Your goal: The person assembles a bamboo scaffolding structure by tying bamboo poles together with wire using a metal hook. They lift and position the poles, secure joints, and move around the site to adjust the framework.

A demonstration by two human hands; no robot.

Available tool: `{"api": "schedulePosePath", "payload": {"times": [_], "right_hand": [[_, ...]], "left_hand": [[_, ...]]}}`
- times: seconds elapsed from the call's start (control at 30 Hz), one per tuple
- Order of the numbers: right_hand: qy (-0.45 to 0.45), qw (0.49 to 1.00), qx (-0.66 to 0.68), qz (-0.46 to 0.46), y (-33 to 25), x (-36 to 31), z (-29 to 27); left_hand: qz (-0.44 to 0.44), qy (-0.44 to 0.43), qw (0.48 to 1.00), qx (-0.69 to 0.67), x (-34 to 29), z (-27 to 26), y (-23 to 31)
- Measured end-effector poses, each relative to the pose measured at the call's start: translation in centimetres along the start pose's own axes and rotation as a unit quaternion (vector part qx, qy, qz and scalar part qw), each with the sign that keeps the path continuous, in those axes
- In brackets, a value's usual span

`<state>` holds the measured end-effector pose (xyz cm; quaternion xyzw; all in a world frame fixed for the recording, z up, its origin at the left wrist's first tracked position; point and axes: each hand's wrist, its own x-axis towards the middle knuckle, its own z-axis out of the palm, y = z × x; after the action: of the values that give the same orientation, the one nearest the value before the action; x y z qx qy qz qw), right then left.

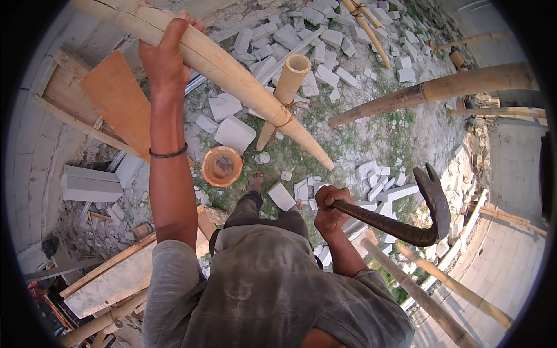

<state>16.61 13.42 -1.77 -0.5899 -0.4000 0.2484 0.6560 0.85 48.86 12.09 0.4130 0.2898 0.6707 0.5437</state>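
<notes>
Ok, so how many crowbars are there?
1. The dark crowbar is in the person's right grip, with its hooked, forked end out to the right. Another could be hidden behind the body or under the white rubble.

A bucket (222,182) (orange, with something grey inside) sits left of centre; rubble (289,37) litters the far ground, a brown board (119,98) is at left, a wall (513,255) at right.
</notes>
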Motion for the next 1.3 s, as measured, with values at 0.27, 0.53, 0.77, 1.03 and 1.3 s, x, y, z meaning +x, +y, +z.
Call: {"api": "schedulePosePath", "payload": {"times": [0.27,0.53,0.77,1.03,1.3], "right_hand": [[0.001,0.917,-0.277,0.286,3.4,0.2,-2.2],[-0.009,0.97,-0.111,0.217,2.2,-1.3,4.6],[0.026,0.965,0.032,0.257,1.2,-3.0,3.1],[-0.058,0.898,-0.262,0.349,7.8,-4.6,4.1],[0.072,0.929,-0.251,0.264,3.6,-2.6,-1.6]], "left_hand": [[0.014,0.001,1.0,0.018,-0.2,-1.5,1.6],[0.016,0.011,0.998,0.066,-0.4,-0.5,2.3],[0.016,0.0,0.993,0.118,-0.1,-0.9,3.3],[-0.012,-0.066,0.996,0.061,-0.3,0.0,2.2],[-0.032,-0.219,0.972,-0.082,-2.4,3.1,0.5]]}}
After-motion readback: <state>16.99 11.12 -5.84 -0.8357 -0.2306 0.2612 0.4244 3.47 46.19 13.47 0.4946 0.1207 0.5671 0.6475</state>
